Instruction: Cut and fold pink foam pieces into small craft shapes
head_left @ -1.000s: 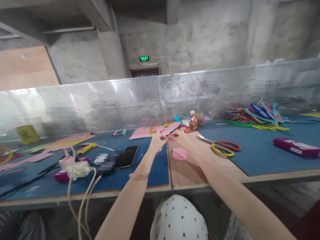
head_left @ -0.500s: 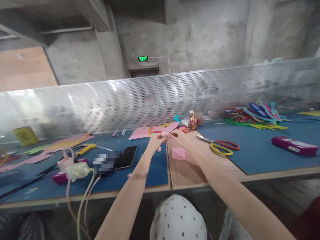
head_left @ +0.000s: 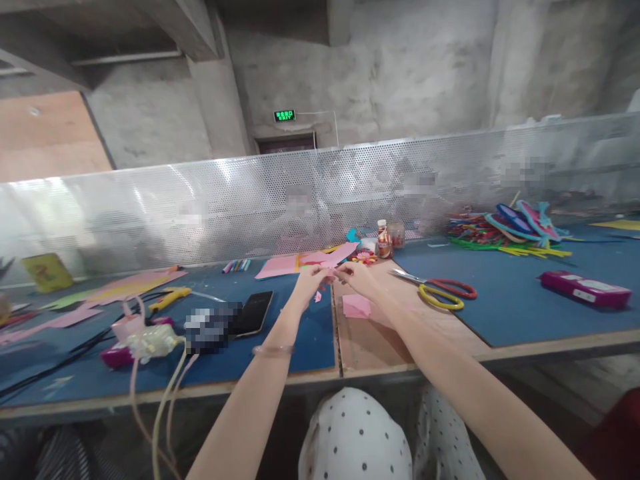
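My left hand [head_left: 310, 283] and my right hand [head_left: 357, 276] meet over the middle of the table, fingers pinched together. Between the fingertips is a small piece of pink paper [head_left: 329, 272], mostly hidden by the fingers. Just below my left hand, a tiny pink scrap [head_left: 318, 297] lies on the blue mat. Some pink paper squares [head_left: 356, 306] rest on the bare wood under my right wrist. Behind the hands are larger pink sheets [head_left: 278, 267]. Scissors [head_left: 440, 290] with red and yellow handles lie to the right, blades partly spread.
A phone [head_left: 255, 313], a yellow-handled glue gun [head_left: 171, 299] and a small bag with straps [head_left: 155, 341] are on the left. A bottle [head_left: 384, 240] stands behind. Colourful pipe cleaners [head_left: 480, 233] and a purple box [head_left: 585, 290] lie right. A perforated metal screen [head_left: 240, 200] borders the back.
Both hands stay together at nearly the same spot, with the fingers shifted slightly around the pink piece. The whole view has moved a little. Nothing else on the table has visibly moved.
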### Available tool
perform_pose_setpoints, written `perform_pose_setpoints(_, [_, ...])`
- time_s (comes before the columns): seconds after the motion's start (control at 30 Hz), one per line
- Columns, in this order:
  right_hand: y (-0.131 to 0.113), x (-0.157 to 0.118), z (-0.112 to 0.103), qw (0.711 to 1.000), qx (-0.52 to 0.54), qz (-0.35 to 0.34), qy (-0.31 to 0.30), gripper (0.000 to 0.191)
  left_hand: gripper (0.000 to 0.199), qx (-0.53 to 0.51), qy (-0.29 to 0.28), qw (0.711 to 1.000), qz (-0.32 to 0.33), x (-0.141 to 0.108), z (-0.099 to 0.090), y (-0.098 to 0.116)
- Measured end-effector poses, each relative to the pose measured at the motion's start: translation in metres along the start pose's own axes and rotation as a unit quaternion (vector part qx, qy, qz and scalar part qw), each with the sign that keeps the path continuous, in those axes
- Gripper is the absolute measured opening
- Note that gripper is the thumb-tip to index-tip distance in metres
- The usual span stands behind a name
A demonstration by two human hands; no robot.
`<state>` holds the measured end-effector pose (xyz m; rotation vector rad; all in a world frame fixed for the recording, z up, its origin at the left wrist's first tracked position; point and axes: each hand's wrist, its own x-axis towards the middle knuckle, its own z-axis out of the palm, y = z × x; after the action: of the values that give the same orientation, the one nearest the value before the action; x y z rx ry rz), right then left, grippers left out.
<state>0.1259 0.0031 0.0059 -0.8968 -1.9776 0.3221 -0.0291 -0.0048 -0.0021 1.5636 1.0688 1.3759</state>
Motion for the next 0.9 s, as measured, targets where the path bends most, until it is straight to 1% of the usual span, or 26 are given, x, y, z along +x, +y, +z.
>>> perform_pose_setpoints(0.1, [0.002,0.0,0.003,1.0,0.003,-0.006,0.003,0.016,0.02,-0.005,-0.005,1.0,-0.006,0.0,0.0,0.0])
perform_pose_setpoints(0.2, [0.001,0.001,0.007,0.999,0.008,-0.009,0.037,0.011,0.019,-0.002,-0.006,1.0,0.001,0.0,0.0,0.0])
perform_pose_setpoints(0.27, [0.0,0.001,0.008,0.999,0.019,-0.003,0.049,0.01,0.018,0.014,-0.012,1.0,0.012,-0.001,0.0,0.0])
perform_pose_setpoints(0.43, [0.001,0.002,0.009,0.998,0.046,0.02,0.037,0.011,0.022,0.052,-0.061,0.996,0.045,0.0,0.003,-0.004])
perform_pose_setpoints(0.6, [0.003,0.002,0.01,0.996,0.055,0.044,0.05,0.014,0.026,0.067,-0.067,0.994,0.046,0.002,0.003,-0.006])
perform_pose_setpoints(0.7, [0.004,0.003,0.01,0.997,0.057,0.032,0.045,0.016,0.023,0.059,-0.059,0.995,0.051,0.001,0.003,-0.004])
perform_pose_setpoints(0.77, [0.006,0.004,0.011,0.997,0.045,0.014,0.063,0.016,0.02,0.043,-0.042,0.997,0.046,0.0,0.002,-0.003])
perform_pose_setpoints(0.83, [0.009,0.005,0.012,0.996,0.012,-0.023,0.087,0.017,0.018,0.023,-0.016,0.999,0.027,0.0,0.002,-0.002])
perform_pose_setpoints(0.9, [0.012,0.005,0.013,0.992,-0.041,-0.069,0.094,0.017,0.018,0.006,0.004,1.0,0.006,-0.001,0.002,-0.001])
